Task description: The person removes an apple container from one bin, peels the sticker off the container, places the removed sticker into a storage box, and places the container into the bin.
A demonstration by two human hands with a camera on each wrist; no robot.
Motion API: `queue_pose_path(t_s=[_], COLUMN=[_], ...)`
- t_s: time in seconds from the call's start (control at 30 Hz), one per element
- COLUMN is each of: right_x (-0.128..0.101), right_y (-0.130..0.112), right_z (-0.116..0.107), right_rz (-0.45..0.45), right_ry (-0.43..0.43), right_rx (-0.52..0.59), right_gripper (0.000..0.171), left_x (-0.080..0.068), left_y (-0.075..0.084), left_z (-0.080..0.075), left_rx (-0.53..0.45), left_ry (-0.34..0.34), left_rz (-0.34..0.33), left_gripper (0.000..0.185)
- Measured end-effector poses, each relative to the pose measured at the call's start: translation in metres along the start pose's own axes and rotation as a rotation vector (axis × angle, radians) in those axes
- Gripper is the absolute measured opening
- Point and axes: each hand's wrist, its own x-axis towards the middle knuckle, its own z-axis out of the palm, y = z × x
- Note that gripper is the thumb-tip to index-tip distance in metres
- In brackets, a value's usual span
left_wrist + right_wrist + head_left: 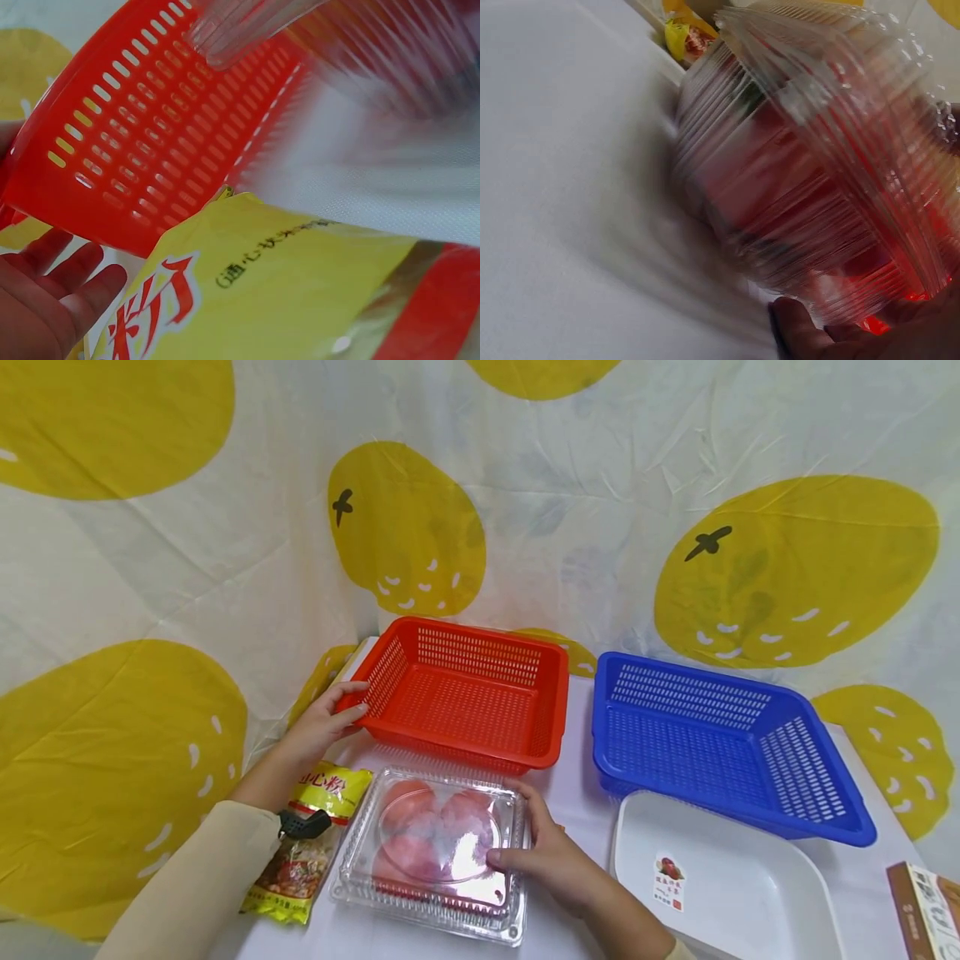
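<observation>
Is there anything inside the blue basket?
No, the blue basket shows only its bare slotted floor and walls in the head view.

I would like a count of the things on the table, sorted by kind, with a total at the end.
Perforated plastic baskets: 2 (red plastic basket, blue plastic basket)
Clear plastic clamshell box of red fruit: 1
White plastic tray: 1
Yellow food packet: 1
Cardboard box at the right edge: 1
Total: 6
</observation>
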Motion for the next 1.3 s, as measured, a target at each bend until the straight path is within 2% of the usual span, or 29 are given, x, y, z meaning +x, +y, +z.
queue_pose_path(t_s=[0.23, 0.67, 0.9, 1.03, 1.17, 1.3], right_x=[-0.001, -0.006, -0.016, -0.019, -0.023, -0.027], right_y=[-0.003, -0.011, -0.017, -0.024, -0.04, -0.063], right_z=[-0.004, 0.002, 0.006, 0.002, -0.003, -0.01], right_rz=[0.031, 0.089, 0.106, 0.092, 0.066, 0.059], right_ry=[-0.098, -0.055, -0.03, -0.063, -0.091, -0.078], right_rx=[0.144, 0.223, 0.243, 0.228, 0.211, 0.185], right_gripper=[0.093, 0.089, 0.086, 0.084, 0.08, 0.08], left_x=[-0.002, -0.004, -0.003, -0.004, -0.004, -0.003], left_y=[0.0, 0.003, -0.001, -0.003, -0.003, -0.004], left_z=[0.001, 0.001, 0.0, 0.0, 0.0, 0.0], left_rx=[0.013, 0.032, 0.044, 0.046, 0.043, 0.039], left_ry=[-0.007, -0.009, -0.013, -0.012, -0.014, -0.014], left_rz=[-0.005, -0.011, -0.029, -0.028, -0.013, 0.012], left_gripper=[0.059, 0.058, 0.061, 0.06, 0.059, 0.058])
